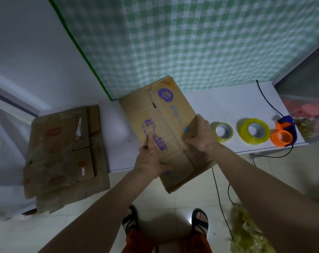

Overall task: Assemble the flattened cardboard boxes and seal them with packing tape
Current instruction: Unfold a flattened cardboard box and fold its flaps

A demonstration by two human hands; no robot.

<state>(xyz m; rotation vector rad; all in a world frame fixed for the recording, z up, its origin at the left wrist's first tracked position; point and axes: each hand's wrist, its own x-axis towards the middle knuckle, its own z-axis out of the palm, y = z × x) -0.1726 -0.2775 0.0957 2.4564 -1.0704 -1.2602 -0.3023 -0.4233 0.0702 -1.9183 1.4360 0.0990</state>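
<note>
A: Corrugated cardboard, brown, purple print: 1 flattened box held at the near edge of the white table, far end over the tabletop, near end overhanging the tiled floor. Tilted clockwise from square.

B: Grip status?

A: Left hand grips the near-left edge, thumb on top over the print, fingers wrapped under. Right hand grips the right side, fingers curled over the edge near a fold line. Both clamped on the box, neither slack.

B: Handling estimate?

A: Judged light; 2 hands hold it level with no visible sag. Stiff across the panels, weak along the creases, so it should hinge there readily. Surface looks worn and dry, not slippery. Corners are scuffed; 1 slot tear near the top flap could run if pulled hard.

B: Best hold for opening?

A: Opposite long edges, fingers into the seam between the 2 layers, then push the creases toward each other to pop it square. Avoid pinching the flaps alone; they would bend before the body opens.

B: Supplies?

A: 2 rolls of yellowish packing tape on the table, just right of the box, apart from it. Orange and blue tape dispenser beside them, black cord trailing over the table and off the edge. Stack of flattened boxes at the left end, untouched.

B: Progress?

A: Early. No box erected, no tape applied to this one.
</note>
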